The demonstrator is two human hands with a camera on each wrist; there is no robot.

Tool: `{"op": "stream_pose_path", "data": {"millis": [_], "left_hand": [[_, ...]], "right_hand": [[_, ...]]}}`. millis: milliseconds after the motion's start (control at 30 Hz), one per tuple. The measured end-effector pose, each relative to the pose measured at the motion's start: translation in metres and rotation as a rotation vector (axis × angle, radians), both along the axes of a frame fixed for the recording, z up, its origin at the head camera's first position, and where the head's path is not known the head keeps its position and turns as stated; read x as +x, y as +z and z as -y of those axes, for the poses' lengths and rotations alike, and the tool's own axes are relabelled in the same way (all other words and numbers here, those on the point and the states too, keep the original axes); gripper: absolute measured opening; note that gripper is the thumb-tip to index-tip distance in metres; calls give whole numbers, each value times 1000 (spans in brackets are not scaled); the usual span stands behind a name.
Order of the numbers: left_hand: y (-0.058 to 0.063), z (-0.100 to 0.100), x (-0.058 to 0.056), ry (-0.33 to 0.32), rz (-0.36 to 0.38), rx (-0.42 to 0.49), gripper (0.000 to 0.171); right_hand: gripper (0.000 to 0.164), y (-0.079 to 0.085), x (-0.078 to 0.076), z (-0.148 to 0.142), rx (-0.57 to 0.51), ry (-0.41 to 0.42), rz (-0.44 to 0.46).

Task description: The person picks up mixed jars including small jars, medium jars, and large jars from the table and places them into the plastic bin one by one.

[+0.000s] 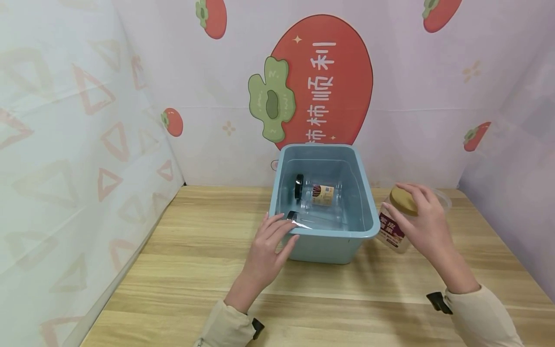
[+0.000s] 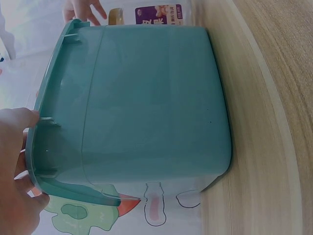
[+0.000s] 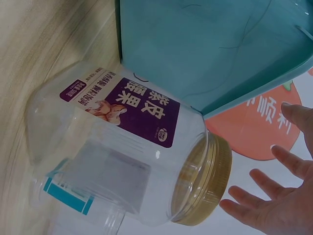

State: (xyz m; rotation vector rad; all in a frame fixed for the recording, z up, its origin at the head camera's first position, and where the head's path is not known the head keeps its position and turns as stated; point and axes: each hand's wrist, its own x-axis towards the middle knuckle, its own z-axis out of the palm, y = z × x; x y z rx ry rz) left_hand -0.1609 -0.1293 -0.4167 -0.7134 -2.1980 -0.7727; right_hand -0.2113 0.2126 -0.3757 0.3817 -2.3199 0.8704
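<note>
My left hand (image 1: 264, 248) grips the near left rim of a light blue plastic bin (image 1: 325, 248), fingers over the edge and thumb outside. Two clear jars with black lids lie on their sides inside; the far jar (image 1: 323, 194) carries a food label, while the near jar (image 1: 318, 222) is partly covered by the rim. To the bin's right stands a clear plastic jar (image 3: 112, 142) with a purple label and a gold lid (image 3: 208, 181). Fingers spread, my right hand (image 1: 427, 226) is at that lid, its fingertips close beside it in the right wrist view.
Another clear container (image 3: 68, 196) with a teal-edged label stands right beside the gold-lidded jar, mostly behind my right hand in the head view. Everything rests on a wooden table (image 1: 191, 270). A printed curtain (image 1: 225, 159) hangs close behind the bin, with more cloth at both sides.
</note>
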Motion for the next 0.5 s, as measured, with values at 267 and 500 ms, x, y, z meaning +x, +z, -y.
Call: {"op": "stream_pose_path", "data": {"millis": [267,500], "left_hand": [[0,0,1,4,10,-6,25],[0,1,1,3,16,-10,26]], "right_hand": [[57,-4,-2,-5,-5,-24,23],[57,-8,-3,-8,-9,-29,0]]}}
